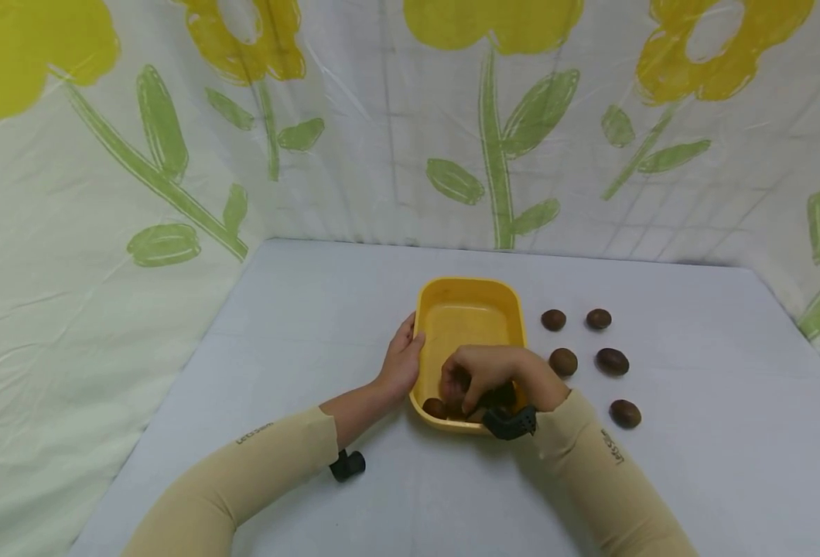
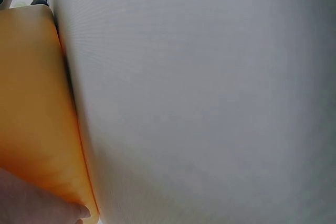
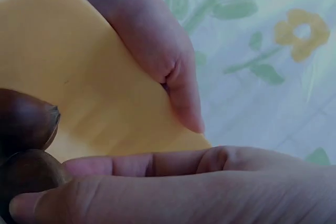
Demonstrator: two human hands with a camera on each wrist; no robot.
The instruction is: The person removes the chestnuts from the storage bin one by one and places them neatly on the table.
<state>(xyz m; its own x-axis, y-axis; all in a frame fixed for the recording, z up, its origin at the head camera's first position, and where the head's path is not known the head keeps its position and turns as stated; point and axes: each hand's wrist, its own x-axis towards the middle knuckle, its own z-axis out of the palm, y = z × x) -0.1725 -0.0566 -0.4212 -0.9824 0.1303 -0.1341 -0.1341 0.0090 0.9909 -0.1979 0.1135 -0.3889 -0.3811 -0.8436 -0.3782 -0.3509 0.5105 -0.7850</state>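
Observation:
A shallow yellow plastic tray (image 1: 471, 329) stands on the table. My left hand (image 1: 401, 362) grips its left side, and the right wrist view shows the thumb (image 3: 185, 95) lying over the rim. Inside the near end of the tray is my right hand (image 1: 483, 375), its fingers bent downward. It pinches a brown, glossy oval fruit (image 3: 34, 171) between thumb and fingers. Another brown fruit (image 3: 23, 119) with a small dry tip touches the held one. One more fruit (image 1: 434, 408) lies in the near left corner. The right hand and wrist hide part of the tray's contents.
Several brown fruits, among them a dark one (image 1: 613, 361), lie spread on the table right of the tray. The white tabletop (image 1: 298, 333) extends around it. A curtain (image 1: 382, 139) with yellow flowers hangs behind. Black camera straps (image 1: 510, 423) sit on both wrists.

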